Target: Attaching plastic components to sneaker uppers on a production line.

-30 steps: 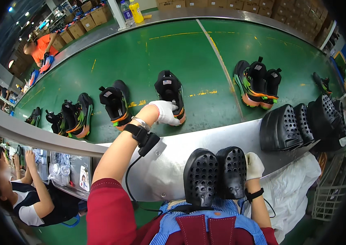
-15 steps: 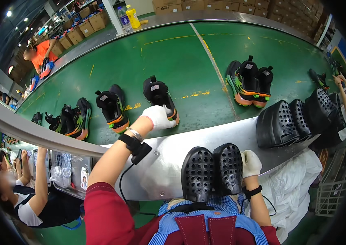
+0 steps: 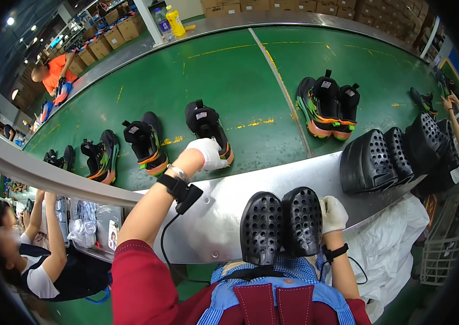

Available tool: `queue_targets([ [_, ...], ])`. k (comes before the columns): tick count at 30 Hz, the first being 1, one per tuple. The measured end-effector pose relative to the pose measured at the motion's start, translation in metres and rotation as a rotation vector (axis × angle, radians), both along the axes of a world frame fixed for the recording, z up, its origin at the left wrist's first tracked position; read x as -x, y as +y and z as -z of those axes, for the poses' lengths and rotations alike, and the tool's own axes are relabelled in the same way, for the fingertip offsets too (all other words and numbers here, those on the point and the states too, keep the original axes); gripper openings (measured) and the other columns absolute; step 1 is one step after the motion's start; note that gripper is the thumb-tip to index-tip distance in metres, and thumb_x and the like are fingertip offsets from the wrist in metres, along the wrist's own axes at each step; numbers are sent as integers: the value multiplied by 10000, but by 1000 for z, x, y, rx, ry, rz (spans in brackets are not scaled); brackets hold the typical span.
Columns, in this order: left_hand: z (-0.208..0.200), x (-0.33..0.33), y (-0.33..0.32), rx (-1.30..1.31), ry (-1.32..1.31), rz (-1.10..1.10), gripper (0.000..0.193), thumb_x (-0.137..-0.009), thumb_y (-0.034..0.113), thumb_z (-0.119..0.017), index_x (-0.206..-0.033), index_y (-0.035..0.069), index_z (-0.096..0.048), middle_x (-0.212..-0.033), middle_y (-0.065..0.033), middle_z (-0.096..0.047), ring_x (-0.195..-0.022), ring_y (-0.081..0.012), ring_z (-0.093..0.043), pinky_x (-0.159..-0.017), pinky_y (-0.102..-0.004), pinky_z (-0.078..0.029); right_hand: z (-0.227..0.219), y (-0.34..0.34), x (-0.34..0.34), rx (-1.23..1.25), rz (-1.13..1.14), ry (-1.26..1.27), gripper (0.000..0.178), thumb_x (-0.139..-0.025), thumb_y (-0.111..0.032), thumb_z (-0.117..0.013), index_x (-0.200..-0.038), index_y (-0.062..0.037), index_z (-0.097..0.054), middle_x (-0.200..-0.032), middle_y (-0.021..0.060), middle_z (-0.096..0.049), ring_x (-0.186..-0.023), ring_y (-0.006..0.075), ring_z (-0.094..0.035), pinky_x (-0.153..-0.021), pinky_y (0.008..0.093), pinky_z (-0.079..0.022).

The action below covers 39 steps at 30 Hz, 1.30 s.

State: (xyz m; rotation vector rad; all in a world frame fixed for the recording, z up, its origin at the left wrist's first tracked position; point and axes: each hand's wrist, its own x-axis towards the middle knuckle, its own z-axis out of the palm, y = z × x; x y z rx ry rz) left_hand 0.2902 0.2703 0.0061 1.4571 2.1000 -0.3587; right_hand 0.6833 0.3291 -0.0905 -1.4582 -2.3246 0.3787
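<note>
My left hand (image 3: 210,154), in a white glove, is closed on the near end of a black shoe (image 3: 203,119) with green and orange trim. That shoe rests on the green belt; my fingers cover part of it. Close to my body, two black shoe-shaped blocks (image 3: 262,227) with round holes stand side by side. My gloved right hand (image 3: 333,215) is curled against the right side of the right-hand block (image 3: 302,221), its fingertips partly hidden. To the left of the held shoe sits a similar pair (image 3: 145,142), and farther right another pair (image 3: 328,105).
More black perforated blocks (image 3: 367,162) stand on the metal ledge (image 3: 224,200) at right. Beyond the belt (image 3: 153,81) are two bottles (image 3: 175,21) and stacked cartons (image 3: 327,10). Co-workers are at left and far right. White sheeting (image 3: 392,244) hangs below the ledge.
The shoes on the belt have shifted slightly left. My left hand has moved a little left along with its shoe. My right hand and the perforated blocks have barely moved.
</note>
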Motion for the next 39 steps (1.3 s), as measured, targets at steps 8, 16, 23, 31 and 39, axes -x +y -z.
queue_targets([
  [8,8,-26,-12,-149,56,-49,479,-829,473,-594,-889,15,-724,-835,-190,-703,-803,-326,-692,-787,-382,-548,1,5,-3,-12,-17,10,145,-871,-200,-620,-792,-81,-646,-804,131,-662,-765,335,-641,-676,440,-502],
  [16,-2,9,-13,40,-596,-477,393,-784,302,-757,-979,-30,-675,-817,-132,-714,-714,-211,-703,-626,-316,-583,2,10,-8,-3,-9,18,150,-875,-206,-621,-802,-77,-644,-817,137,-658,-779,337,-640,-686,438,-501],
  [23,3,2,4,218,-436,-384,500,-787,320,-757,-1090,-60,-638,-891,-143,-709,-754,-248,-712,-653,-366,-598,1,14,-14,18,-26,22,162,-876,-207,-619,-797,-67,-630,-817,144,-655,-785,350,-636,-686,448,-495],
  [31,-13,6,0,165,-168,-281,509,-768,356,-764,-1072,-37,-654,-882,-156,-706,-727,-239,-708,-634,-359,-588,-17,22,-20,153,-74,134,126,-880,-183,-621,-891,-64,-661,-876,148,-668,-836,339,-649,-738,410,-512],
  [39,-20,27,-50,-79,393,-128,514,-746,341,-748,-1217,155,-654,-1232,-114,-627,-1109,-305,-623,-925,-390,-525,-176,-35,11,-25,-703,256,242,-784,-247,-736,-935,-67,-676,-870,102,-670,-799,288,-656,-726,378,-516],
])
